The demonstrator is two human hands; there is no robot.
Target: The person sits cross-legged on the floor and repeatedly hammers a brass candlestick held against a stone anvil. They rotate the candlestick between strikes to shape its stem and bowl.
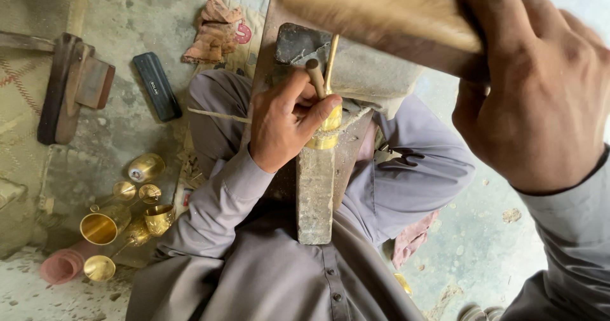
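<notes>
Your left hand point(286, 121) is closed in a pinch around a short punch-like tool point(315, 76), thumb and fingers curled tight, holding its tip down on a small brass piece point(327, 130) that sits on top of a long, narrow metal block point(315, 194) laid across your lap. A thin brass rod point(332, 57) rises from that piece, just beside the tool and touching your fingertips. Your right hand point(534, 89) is raised up close to the camera, well above and to the right of the left hand, fist wrapped fully around the wooden handle point(381, 19) of a hammer whose head is out of view; the handle is blurred. Just beyond your left hand lies a heavy dark metal block point(305, 41) on a board. Below and to the left of your left hand, on the rough floor beside your knee, a cluster of brass cups and fittings point(124, 222) lies, some upright and some on their sides, with a pink round thing point(60, 267) at the near edge. Farther left of that hand lie a black rectangular case point(157, 86) and a dark wooden tool point(70, 86), with a crumpled reddish cloth point(216, 32) beyond them.
</notes>
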